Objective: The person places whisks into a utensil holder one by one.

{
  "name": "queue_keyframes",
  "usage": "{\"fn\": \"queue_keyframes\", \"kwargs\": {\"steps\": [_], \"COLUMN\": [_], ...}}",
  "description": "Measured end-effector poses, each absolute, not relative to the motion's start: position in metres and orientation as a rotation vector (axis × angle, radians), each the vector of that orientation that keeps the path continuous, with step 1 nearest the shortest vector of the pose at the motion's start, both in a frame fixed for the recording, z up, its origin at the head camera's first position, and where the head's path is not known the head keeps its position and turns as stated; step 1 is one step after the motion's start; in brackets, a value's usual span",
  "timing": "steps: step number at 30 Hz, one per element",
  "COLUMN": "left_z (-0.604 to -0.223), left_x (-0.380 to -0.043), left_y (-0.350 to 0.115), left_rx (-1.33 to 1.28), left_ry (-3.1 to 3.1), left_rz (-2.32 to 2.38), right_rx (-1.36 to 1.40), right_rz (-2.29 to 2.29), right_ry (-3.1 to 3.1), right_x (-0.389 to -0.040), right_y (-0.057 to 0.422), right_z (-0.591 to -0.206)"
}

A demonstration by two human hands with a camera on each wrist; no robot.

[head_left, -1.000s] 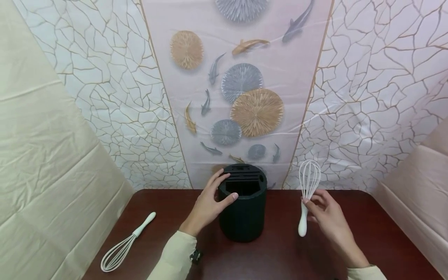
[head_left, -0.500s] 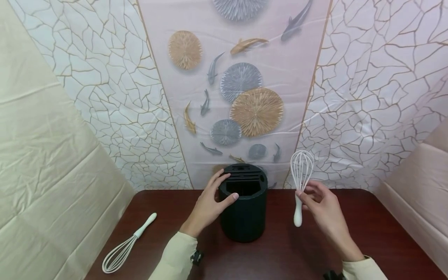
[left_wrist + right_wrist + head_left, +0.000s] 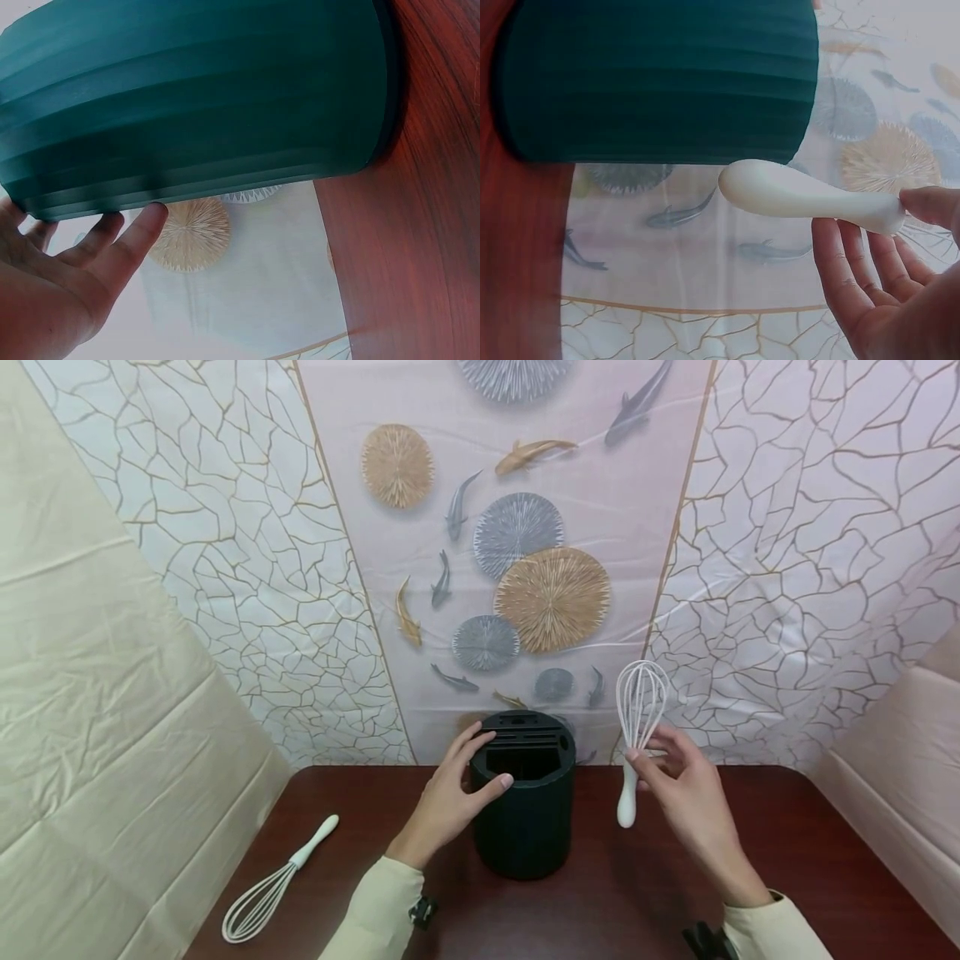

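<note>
Whisk (image 3: 627,785) with white handle and white wire loops, held in the air above the table (image 3: 517,931), to the right of a dark cylindrical holder (image 3: 525,835) and apart from it in the head view. The loops are turned upward and tilted slightly to the right; the handle is pointed downward. The whisk is pinched near the junction of handle and wires by the right hand (image 3: 686,789), with the thumb set on one side and the fingers (image 3: 842,281) on the other. The holder is stood upright on the table; its top is divided into narrow slots and one larger opening, and its ribbed wall is shown as deep green in the wrist views. The holder is touched at its left side by the left hand (image 3: 446,797), whose fingers and thumb are spread wide about the rim. At the far left of the table, a second whisk (image 3: 292,864) is laid diagonally, its handle directed away from the wearer and its loops toward the near left edge. Both wrists are covered by pale sleeves (image 3: 378,902). Behind the table, a backdrop (image 3: 450,560) is printed with fish and radiating discs, and is flanked by beige cloth (image 3: 112,710).
</note>
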State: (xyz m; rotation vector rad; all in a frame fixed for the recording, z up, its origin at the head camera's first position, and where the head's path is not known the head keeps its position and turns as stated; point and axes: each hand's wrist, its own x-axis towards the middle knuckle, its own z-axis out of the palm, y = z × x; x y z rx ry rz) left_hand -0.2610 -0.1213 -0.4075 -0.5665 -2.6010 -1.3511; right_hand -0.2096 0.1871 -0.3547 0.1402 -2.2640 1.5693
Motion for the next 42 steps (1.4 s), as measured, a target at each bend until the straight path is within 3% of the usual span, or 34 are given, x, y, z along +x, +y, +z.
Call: {"fn": "queue_keyframes", "kwargs": {"steps": [42], "left_z": [-0.409], "left_x": [-0.259], "left_y": [-0.120], "left_rx": [-0.545], "left_ry": [-2.582], "left_rz": [-1.392], "right_rx": [0.426], "right_rz": [1.627], "right_ry": [-2.021], "right_x": [-0.226], "right_y": [0.131], "right_z": [-0.292]}}
